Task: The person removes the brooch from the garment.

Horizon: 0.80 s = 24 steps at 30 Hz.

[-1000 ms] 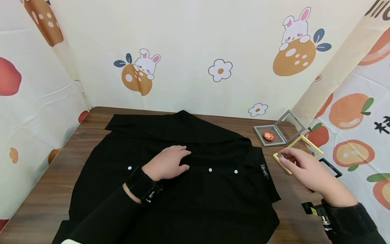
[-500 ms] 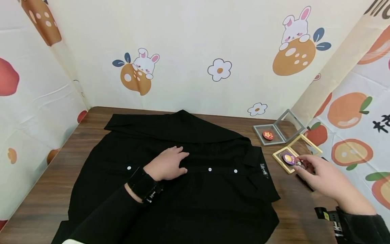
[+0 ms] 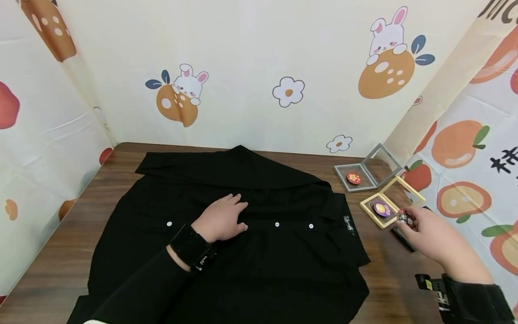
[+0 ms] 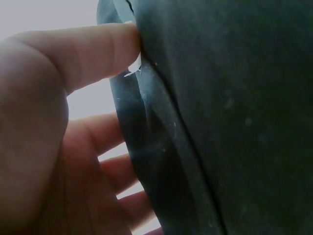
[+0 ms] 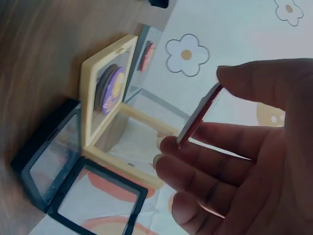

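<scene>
My left hand (image 3: 221, 219) rests on a black button shirt (image 3: 259, 270), its fingers stretched toward the placket. The shirt's dark fabric (image 4: 234, 117) fills the right of the left wrist view, right at the thumb. My right hand (image 3: 435, 238) pinches a thin, dark-patterned piece (image 3: 406, 218) between thumb and fingers. Seen edge-on in the right wrist view, this thin piece (image 5: 199, 115) has a pale side and a red edge. Just under that hand is an opened black-framed display case (image 5: 73, 147), mostly hidden in the head view. Beside it, a yellow-framed case (image 3: 371, 216) holds a purple badge (image 3: 381, 209).
A grey-framed case (image 3: 345, 180) stands open farther back, with a red badge (image 3: 354, 178) in it. All these sit on the wooden table (image 3: 394, 279), right of the shirt. Printed cloth walls (image 3: 243, 36) enclose the table's back and sides.
My right hand has moved from over the yellow case rightward and toward me, above the black case, uncovering the purple badge. The left hand stays on the shirt.
</scene>
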Motion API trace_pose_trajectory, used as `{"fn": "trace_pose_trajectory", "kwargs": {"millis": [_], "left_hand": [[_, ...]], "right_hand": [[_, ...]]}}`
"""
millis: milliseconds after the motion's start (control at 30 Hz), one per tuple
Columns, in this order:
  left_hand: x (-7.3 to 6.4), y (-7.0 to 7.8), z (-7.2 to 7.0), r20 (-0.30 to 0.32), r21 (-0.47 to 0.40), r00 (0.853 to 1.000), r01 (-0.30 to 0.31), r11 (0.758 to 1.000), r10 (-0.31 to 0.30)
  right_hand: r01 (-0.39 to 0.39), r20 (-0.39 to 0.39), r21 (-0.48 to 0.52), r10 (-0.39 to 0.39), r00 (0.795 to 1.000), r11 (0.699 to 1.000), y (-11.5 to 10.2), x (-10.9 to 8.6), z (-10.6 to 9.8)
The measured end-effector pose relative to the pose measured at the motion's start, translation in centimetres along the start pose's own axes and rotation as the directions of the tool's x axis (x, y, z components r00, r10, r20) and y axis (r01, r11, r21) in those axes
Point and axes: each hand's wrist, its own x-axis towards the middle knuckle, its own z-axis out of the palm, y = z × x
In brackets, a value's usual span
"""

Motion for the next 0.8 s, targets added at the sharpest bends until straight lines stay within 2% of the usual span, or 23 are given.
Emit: {"fn": "trace_pose_trajectory", "kwargs": {"millis": [167, 367, 600, 800], "left_hand": [[0.1, -0.2, 0.1, -0.005, 0.002, 1.0, -0.003, 1.0, 0.003], [0.2, -0.2, 0.0, -0.005, 0.0, 1.0, -0.01, 1.0, 0.01], [0.3, 0.0, -0.3, 0.004, 0.003, 1.0, -0.013, 1.0, 0.013], [0.3, 0.0, -0.2, 0.001, 0.004, 1.0, -0.01, 1.0, 0.01]], "right_hand": [[-0.037, 0.041, -0.002, 0.037, 0.998, 0.999, 0.7, 0.3, 0.4], [-0.05, 0.024, 0.012, 0.05, 0.998, 0.999, 2.0, 0.8, 1.0], [-0.082, 0.07, -0.054, 0.086, 0.994, 0.995, 3.3, 1.6, 1.7], [-0.089, 0.079, -0.102, 0.097, 0.992, 0.991, 3.7, 1.9, 2.2]]}}
